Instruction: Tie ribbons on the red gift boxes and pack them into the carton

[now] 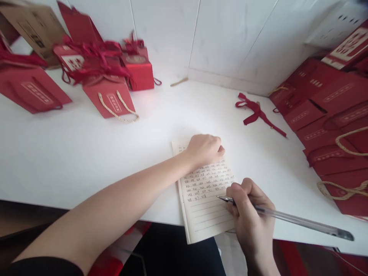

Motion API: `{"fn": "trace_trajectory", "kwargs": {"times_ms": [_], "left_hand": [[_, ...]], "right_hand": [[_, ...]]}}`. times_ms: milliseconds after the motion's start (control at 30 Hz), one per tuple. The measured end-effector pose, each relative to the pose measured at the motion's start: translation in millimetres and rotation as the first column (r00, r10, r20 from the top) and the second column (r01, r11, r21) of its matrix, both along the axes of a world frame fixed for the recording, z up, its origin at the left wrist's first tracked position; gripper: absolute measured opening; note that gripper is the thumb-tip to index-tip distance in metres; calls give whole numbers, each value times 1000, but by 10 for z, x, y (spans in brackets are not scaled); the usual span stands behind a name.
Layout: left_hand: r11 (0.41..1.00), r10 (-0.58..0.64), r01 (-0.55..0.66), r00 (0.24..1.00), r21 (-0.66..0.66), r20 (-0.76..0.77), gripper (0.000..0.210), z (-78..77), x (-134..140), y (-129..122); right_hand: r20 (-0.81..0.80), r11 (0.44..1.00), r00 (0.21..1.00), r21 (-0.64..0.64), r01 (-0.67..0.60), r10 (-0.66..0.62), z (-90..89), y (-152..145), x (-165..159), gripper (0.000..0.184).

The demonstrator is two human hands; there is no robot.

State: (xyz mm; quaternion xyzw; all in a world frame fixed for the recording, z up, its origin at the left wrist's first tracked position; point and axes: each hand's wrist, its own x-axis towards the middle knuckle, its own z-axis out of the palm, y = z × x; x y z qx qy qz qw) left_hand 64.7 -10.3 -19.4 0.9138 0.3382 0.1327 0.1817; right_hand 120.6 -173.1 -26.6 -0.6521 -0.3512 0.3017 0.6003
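A lined notebook (211, 216) lies on the white table, its lower end jutting past the front edge. Rows of handwriting fill its upper part, and the lower lines are blank. My left hand (204, 149) rests closed across the top of the page, fingers curled under; what they hold, if anything, is hidden. In my right hand (250, 214) is a clear-barrelled pen (304, 220), pinched near its tip. The pen's point hovers at or just above the page, right of the last short written line; contact I cannot tell.
Red gift bags (110, 97) with ribbons and rope handles stand at the back left, beside a brown cardboard box (37, 28). More red bags and boxes (333, 115) are stacked at the right. A dark red ribbon bow (255, 111) lies near the tiled wall (230, 42).
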Motion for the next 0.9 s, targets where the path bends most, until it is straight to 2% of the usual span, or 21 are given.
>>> {"fn": "trace_trajectory", "kwargs": {"times_ms": [133, 267, 367, 467, 533, 600, 667, 733, 800, 833, 867, 900], "left_hand": [[1000, -20, 20, 1000, -5, -12, 26, 21, -42, 2], [999, -31, 31, 999, -11, -39, 26, 70, -107, -7], [999, -48, 48, 998, -6, -46, 24, 105, -151, -49], [998, -58, 58, 998, 23, -16, 24, 113, -173, -76], [999, -46, 47, 999, 19, -28, 26, 99, -183, -58], [1000, -3, 2, 1000, -31, -19, 28, 67, -194, -19], [994, 47, -37, 993, -98, 105, 25, 18, -189, 13], [978, 75, -19, 960, -206, 268, 20, -29, -135, 2], [921, 134, 40, 902, -388, 410, 16, -22, -31, -74], [854, 183, 89, 870, -512, 457, 18, 24, 19, -134], [762, 226, 154, 847, -629, 481, 22, 111, 43, -201], [685, 253, 198, 838, -701, 484, 25, 245, 20, -266]], "right_hand": [[34, 996, 996, 52, -79, 77, 14, 20, -42, 44], [230, 979, 961, 100, -178, 151, 228, 95, 7, 44], [479, 939, 862, 188, -289, 169, 477, 309, 117, 41], [638, 907, 766, 276, -318, 74, 641, 710, 217, 35], [644, 904, 765, 334, -267, -12, 611, 1025, 278, 35], [593, 919, 805, 333, -212, -29, 462, 1306, 347, 38], [457, 945, 889, 303, -121, -33, 261, 1501, 428, 43], [380, 964, 925, 250, -87, -15, 111, 1589, 503, 44], [373, 968, 926, 247, -38, -58, 95, 1584, 542, 42], [391, 960, 915, 279, -16, -99, 145, 1557, 537, 39], [417, 942, 897, 337, -4, -145, 229, 1520, 510, 36], [452, 911, 873, 412, -23, -182, 336, 1477, 459, 32]]}}
